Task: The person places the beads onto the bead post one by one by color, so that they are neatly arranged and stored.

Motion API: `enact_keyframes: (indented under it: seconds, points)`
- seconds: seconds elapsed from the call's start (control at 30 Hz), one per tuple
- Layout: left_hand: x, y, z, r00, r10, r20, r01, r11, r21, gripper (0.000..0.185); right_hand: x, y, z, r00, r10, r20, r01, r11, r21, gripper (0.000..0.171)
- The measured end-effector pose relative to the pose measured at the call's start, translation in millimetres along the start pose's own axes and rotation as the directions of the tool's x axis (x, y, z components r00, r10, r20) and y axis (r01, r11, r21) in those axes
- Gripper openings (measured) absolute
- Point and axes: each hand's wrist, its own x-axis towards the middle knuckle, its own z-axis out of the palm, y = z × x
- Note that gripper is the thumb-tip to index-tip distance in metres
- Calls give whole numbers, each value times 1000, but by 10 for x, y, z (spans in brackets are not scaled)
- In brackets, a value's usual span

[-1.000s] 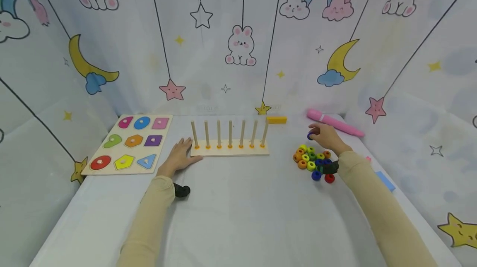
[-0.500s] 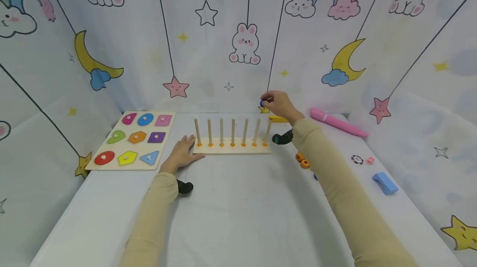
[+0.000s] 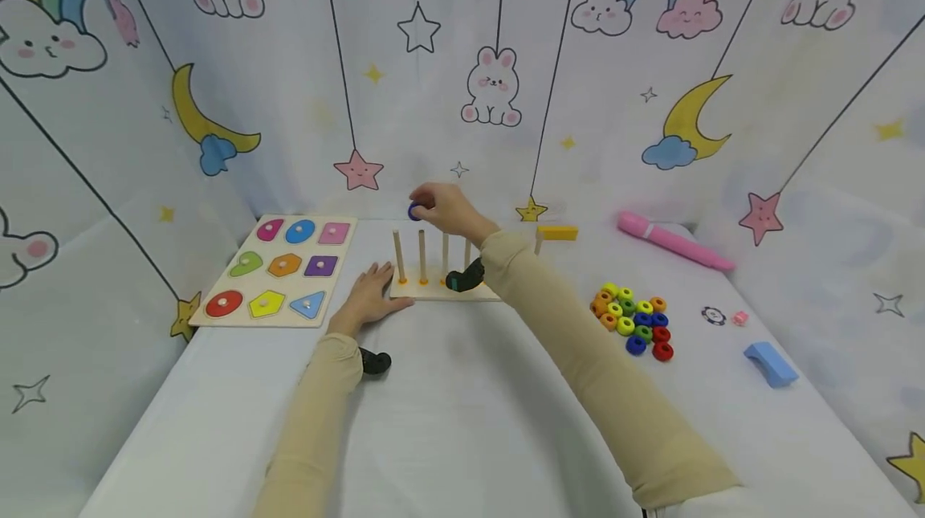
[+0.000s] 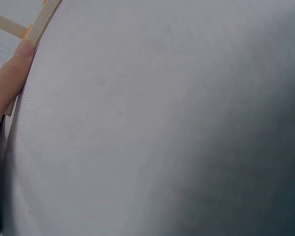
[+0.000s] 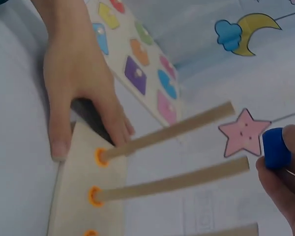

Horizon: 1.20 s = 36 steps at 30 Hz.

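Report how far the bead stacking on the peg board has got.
Done: nothing shows on the visible pegs. In hand: the right hand pinches a blue bead above them, while the left hand steadies the peg board. Left: the bead pile.

The right hand (image 3: pixel 450 210), pinching a small blue wooden ring (image 3: pixel 415 211), moves from the pile of coloured wooden rings (image 3: pixel 632 320) at the right, leftward above the wooden peg board (image 3: pixel 433 287). It is now above the leftmost pegs.
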Motion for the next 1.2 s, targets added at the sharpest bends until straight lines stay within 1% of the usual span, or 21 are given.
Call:
enact_keyframes:
  seconds: [0.13,0.23,0.43,0.6,0.67,0.8,0.93,1.07,1.2]
  points:
    - [-5,21,1,1000,-13,-11,13,1000,-9,90,45,-106,202,998,-27,55,26,1000,12,27]
    - [-27,38,13,1000,-18,-14,18,1000,-21,89,37,-153,290,995,-34,94,34,999,6,28]
    - [-42,43,40,1000,-24,-17,23,1000,-7,90,-9,-198,316,992,-40,120,42,999,-17,29]
    - [-23,30,36,1000,-25,-16,25,1000,1,90,-10,-193,290,993,-61,105,67,996,-61,31]
    - [-16,28,30,1000,-27,-15,27,1000,-7,91,-15,-178,261,993,-62,97,68,996,-61,30]
    - [10,30,69,1000,-14,-18,14,1000,-17,92,-68,-62,157,996,-36,77,40,998,-54,28]
    - [25,12,102,1000,-11,-9,10,1000,-13,92,-151,106,-34,999,19,37,-17,998,-59,28]
    - [24,-2,93,1000,-10,-6,10,1000,-17,92,-273,274,-317,997,73,-35,-75,996,-43,27]
    - [22,0,65,1000,-11,-7,11,1000,-18,91,-449,468,-610,987,119,-109,-122,992,-15,26]
